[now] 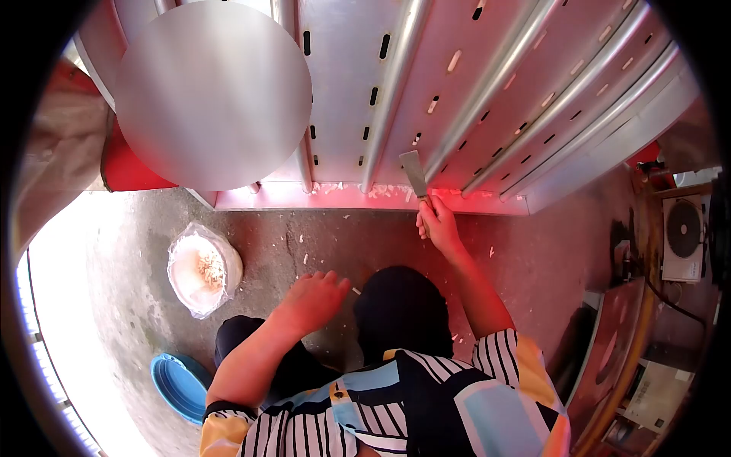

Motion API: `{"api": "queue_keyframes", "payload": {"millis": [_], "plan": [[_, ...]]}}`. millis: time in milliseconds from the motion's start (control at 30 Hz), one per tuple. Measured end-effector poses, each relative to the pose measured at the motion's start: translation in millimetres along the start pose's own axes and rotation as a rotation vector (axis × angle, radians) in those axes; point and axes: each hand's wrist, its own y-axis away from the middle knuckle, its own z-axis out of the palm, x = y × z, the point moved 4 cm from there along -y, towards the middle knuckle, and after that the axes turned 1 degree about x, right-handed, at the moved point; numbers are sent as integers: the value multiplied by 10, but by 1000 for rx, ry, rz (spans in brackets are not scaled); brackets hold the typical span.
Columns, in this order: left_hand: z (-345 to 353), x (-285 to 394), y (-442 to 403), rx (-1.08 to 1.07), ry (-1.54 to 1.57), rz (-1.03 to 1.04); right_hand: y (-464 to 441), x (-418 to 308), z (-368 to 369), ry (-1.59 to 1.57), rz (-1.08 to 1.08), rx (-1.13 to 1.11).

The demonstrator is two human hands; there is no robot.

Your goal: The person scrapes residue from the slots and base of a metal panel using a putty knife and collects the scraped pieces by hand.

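Observation:
My right hand (437,225) is wrapped round the handle of a putty knife (413,174). Its flat metal blade points up and away, over the lower part of a slotted metal panel (335,99) with raised tubular ribs. White shavings (373,190) lie along the ledge (266,199) at the panel's foot, close to the blade. Nothing shows in my left hand (314,299), which hovers palm down near my knee with its fingers loosely bent and slightly apart.
A lined white bucket (232,263) holding pale shavings stands on the concrete floor (282,236) at left. Behind it is a blue basin (181,385). A large round grey disc (213,95) covers the panel's upper left. Equipment with a fan (684,228) stands at right.

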Motion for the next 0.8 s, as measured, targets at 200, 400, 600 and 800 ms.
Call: {"api": "queue_keyframes", "payload": {"millis": [200, 400, 600, 800], "plan": [[16, 10, -4, -85, -26, 2, -441, 679, 203, -338, 74, 180], [43, 40, 129, -84, 4, -11, -472, 438, 302, -385, -123, 102], [10, 21, 42, -111, 21, -10, -462, 518, 294, -279, 15, 129], [53, -17, 8, -133, 27, -4, -488, 413, 420, -328, -132, 181]]}}
